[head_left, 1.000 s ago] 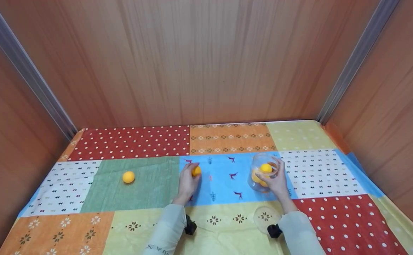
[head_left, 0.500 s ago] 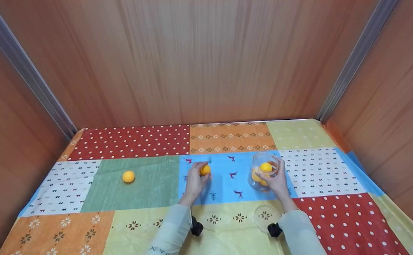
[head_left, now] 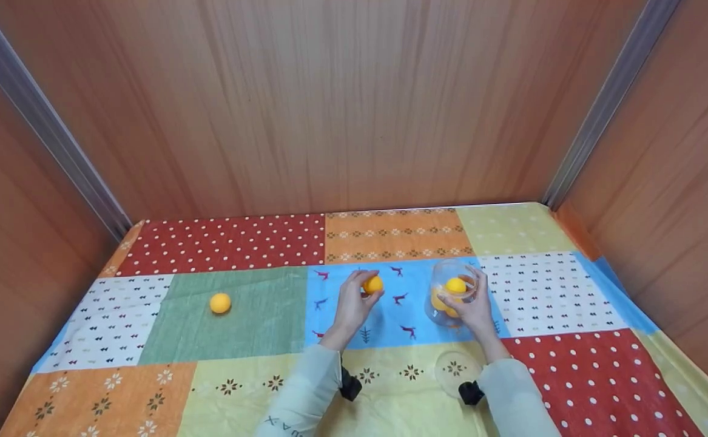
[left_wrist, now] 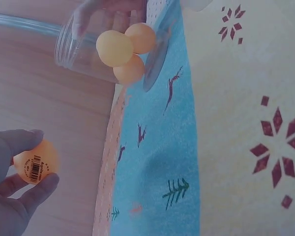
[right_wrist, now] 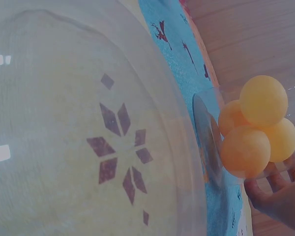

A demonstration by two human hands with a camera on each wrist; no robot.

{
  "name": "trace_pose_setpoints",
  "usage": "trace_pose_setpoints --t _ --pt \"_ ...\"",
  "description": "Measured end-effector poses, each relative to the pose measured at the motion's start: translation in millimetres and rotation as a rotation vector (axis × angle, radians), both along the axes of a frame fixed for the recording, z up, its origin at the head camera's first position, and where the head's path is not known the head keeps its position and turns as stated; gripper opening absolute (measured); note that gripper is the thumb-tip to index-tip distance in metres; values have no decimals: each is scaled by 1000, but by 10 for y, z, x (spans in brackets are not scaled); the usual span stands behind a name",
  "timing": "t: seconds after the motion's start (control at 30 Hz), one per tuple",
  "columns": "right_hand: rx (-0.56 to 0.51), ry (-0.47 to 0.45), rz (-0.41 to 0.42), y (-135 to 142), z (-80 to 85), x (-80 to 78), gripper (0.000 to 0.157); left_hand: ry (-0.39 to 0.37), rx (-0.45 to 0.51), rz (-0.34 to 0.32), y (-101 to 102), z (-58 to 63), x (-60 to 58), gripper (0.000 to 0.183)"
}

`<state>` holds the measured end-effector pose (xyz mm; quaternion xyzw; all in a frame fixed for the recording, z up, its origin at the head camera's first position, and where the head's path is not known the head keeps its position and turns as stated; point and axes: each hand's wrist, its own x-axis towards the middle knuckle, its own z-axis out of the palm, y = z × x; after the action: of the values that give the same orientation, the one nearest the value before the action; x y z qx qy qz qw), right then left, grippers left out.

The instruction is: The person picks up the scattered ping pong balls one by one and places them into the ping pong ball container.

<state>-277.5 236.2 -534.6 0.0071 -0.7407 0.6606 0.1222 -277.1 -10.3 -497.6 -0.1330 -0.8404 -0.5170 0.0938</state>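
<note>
Left grip [head_left: 352, 303], pinching one ball [head_left: 375, 284], has moved toward the jar [head_left: 438, 279] right grip [head_left: 474, 305] clasps; four balls [right_wrist: 248, 147] are inside, a loose ball [head_left: 220, 303] remains left of both.

I'm in what looks like a staged booth, the sort a lab or studio might set up: a wood-grain back panel [head_left: 354, 109] and matching left panel [head_left: 14, 212] and right panel [head_left: 681, 200] box me in, metal strips [head_left: 602, 109] line the corners, a patchwork cloth [head_left: 238, 328] spreads before me, and black devices [head_left: 350, 385] sit by my sleeves [head_left: 514, 388]
</note>
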Motion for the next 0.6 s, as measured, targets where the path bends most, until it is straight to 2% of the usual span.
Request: trace_pose_setpoints --t 0.4,0.6 --pt "40 17 -5 -4 6 -13 82 63 30 -50 240 138 37 34" --pt "35 26 -1 45 -97 -61 89 70 59 -64 406 187 49 35"
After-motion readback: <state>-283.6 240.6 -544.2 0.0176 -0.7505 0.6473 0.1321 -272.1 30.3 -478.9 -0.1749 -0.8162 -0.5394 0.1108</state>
